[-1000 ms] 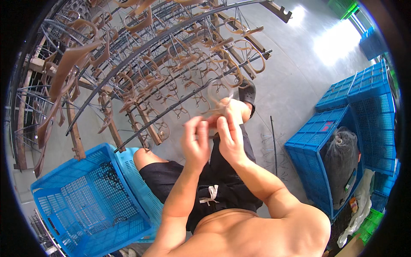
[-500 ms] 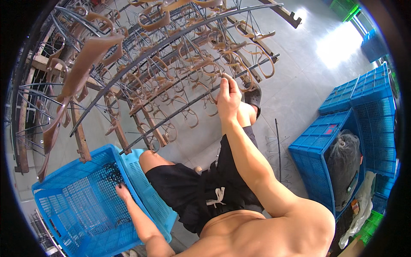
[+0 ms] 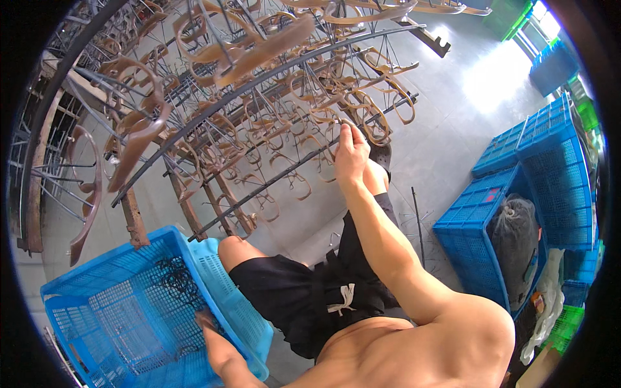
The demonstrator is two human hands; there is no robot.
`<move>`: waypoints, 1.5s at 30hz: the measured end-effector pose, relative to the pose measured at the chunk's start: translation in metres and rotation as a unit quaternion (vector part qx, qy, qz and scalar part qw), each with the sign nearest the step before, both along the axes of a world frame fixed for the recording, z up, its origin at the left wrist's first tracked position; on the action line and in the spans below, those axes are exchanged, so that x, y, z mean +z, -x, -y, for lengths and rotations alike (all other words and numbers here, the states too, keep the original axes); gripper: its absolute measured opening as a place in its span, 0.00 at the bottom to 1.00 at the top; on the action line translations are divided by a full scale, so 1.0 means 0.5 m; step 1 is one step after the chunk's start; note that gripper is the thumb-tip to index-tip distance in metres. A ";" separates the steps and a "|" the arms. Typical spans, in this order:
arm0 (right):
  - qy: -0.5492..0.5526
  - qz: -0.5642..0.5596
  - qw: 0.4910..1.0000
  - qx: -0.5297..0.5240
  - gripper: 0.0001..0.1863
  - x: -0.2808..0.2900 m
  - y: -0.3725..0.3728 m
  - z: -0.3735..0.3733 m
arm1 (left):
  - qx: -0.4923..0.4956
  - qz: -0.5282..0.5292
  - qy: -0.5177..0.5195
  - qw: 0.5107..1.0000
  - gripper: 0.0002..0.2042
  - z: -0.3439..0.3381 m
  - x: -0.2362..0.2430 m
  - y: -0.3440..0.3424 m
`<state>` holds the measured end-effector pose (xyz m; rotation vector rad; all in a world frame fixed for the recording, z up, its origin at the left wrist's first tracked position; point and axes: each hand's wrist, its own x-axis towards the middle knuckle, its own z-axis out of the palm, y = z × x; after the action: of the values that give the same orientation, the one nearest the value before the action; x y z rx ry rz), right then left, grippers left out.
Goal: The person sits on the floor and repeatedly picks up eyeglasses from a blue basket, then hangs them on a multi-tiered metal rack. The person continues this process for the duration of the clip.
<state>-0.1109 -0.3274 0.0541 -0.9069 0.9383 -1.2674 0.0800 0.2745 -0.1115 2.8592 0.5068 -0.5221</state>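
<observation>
Out at the near edge of the rack, just above the right knee, the right hand (image 3: pixel 352 155) is up among the brown looped frames (image 3: pixel 275 52), and that arm is a long reach: shoulder low at the right, elbow slightly bent, forearm slanting up and to the left. Thumb and fingers are bunched together, tips pointing away from the body, right where the frames crowd; whether they actually grip one, I cannot tell, because the tips merge with the brown loops behind. Those frames hang in rows on thin metal prongs, a straight dark bar (image 3: pixel 262 192) running along their near side and a curved bar (image 3: pixel 246 84) arching above. Down at the lower left, the left hand (image 3: pixel 206 318) is inside the blue basket (image 3: pixel 126 265), close by its right wall, forearm coming up from the lower edge, fingers angled up and left; it's dim and blurred, so no telling what it holds. Just above it lie dark tangled strands (image 3: pixel 181 284). Against that basket sits a paler blue one (image 3: pixel 223 278), beside the left leg, and across the floor (image 3: pixel 440 116) at the right, blue crates (image 3: pixel 466 220) stand around a plastic bag (image 3: pixel 514 249).
</observation>
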 end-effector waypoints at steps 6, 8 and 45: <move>0.041 -0.024 0.996 0.079 0.11 -0.002 0.017 -0.007 | -0.028 -0.009 -0.021 0.999 0.18 0.002 -0.037 -0.041; 0.080 -0.077 0.990 0.088 0.11 -0.004 0.020 -0.014 | -0.033 -0.012 -0.028 0.999 0.18 0.002 -0.047 -0.051; -0.083 -0.071 0.881 0.461 0.24 0.088 -0.032 -0.492 | 0.046 0.089 0.883 0.459 0.12 0.475 0.439 0.296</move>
<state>-0.0951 -0.0816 0.0983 -1.1204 0.5713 -0.2989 -0.0679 0.0370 0.1081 0.7525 -0.0852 -0.2916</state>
